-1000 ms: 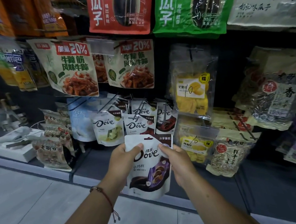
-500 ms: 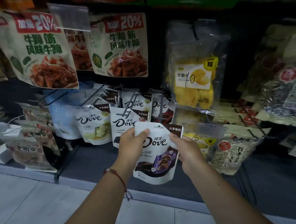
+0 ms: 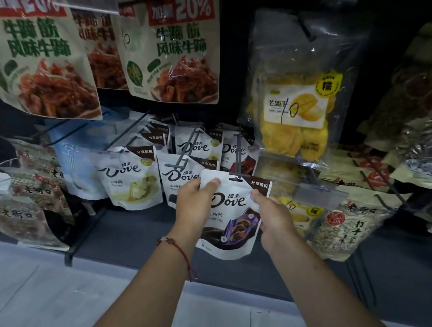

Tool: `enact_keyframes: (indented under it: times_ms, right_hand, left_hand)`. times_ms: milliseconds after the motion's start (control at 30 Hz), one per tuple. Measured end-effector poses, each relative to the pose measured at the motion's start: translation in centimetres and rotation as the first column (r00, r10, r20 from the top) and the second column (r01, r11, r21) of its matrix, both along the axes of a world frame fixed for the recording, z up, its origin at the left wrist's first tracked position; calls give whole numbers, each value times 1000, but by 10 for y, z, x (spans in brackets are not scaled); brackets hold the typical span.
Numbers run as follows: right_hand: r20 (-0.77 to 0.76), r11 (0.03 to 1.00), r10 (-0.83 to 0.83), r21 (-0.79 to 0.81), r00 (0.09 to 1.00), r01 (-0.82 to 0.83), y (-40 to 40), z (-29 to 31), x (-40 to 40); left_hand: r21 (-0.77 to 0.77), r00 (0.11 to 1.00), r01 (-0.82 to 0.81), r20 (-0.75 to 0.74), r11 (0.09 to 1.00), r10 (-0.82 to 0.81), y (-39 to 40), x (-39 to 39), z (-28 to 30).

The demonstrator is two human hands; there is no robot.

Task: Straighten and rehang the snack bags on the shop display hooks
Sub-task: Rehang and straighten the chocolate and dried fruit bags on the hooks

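Observation:
I hold a white Dove chocolate bag with a purple and brown picture in both hands, in front of the lower row of hooks. My left hand pinches its top left corner. My right hand grips its right edge. The bag's hang hole sits just below the tip of a grey display hook. Behind it hang other Dove bags: one with a pale green picture, one partly hidden by my left hand, and more further back.
Large beef tendon snack bags hang above. A clear bag of dried mango hangs to the right, with seed bags below it. Brownish snack bags hang at the left. Pale floor lies below the dark shelf base.
Both hands have lifted the Dove bag up and toward the hook tip. The view has closed in on the lower rows of the display.

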State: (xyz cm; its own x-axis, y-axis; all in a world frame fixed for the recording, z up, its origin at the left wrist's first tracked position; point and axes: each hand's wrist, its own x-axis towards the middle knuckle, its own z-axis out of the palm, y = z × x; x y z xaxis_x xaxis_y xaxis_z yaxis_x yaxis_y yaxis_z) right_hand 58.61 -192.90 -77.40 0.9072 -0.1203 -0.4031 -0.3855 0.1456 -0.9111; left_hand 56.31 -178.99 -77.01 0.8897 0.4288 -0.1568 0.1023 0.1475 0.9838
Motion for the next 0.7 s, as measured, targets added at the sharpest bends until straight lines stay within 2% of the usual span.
enact_keyframes:
  times_ms: [200,333,533,700]
  right_hand:
    - [-14,998,-61,3,998,61,10,-1,5]
    - [-42,996,-94,-6,995,94,18,0,11]
    - [-17,990,-137,5,990,138,26,-9,21]
    - [-32,991,-133,-23,991,133,26,-15,29]
  left_hand:
    - [31,999,-36,21,999,35,-2,11,-5]
    - [187,996,-78,62,979,68,-6,20,-4]
    - [314,994,-97,74,944,78,-7,30,-11]
    - [440,999,-37,16,897,33,13,21,-19]
